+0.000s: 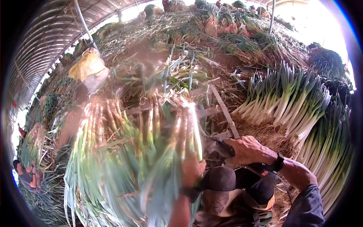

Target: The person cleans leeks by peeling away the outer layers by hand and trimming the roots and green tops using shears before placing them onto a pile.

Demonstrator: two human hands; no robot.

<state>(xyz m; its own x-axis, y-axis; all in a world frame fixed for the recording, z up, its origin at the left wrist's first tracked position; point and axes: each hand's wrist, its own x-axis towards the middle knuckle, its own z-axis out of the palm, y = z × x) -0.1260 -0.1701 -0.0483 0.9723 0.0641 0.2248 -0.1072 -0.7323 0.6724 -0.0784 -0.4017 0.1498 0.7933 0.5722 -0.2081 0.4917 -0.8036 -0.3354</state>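
My left hand (193,169) is closed around the green part of a leek whose clean white stalk (197,130) points away from me. Unpeeled leeks (99,125) with brownish bases and long green leaves lie in a row to its left. My right hand (247,150) is curled at a dark grey object (221,147) beside the end of a metal bar; I cannot tell what that object is. A black band (278,162) circles the right wrist, and a thin cable (284,189) runs below the forearm.
Peeled leeks (287,96) with white stalks are piled on the right, beside a heap of stringy roots (264,134). A metal frame (224,109) stands ahead. A yellow sack (89,65) is at upper left. Another person (28,176) is at far left, and leaf scraps cover the ground.
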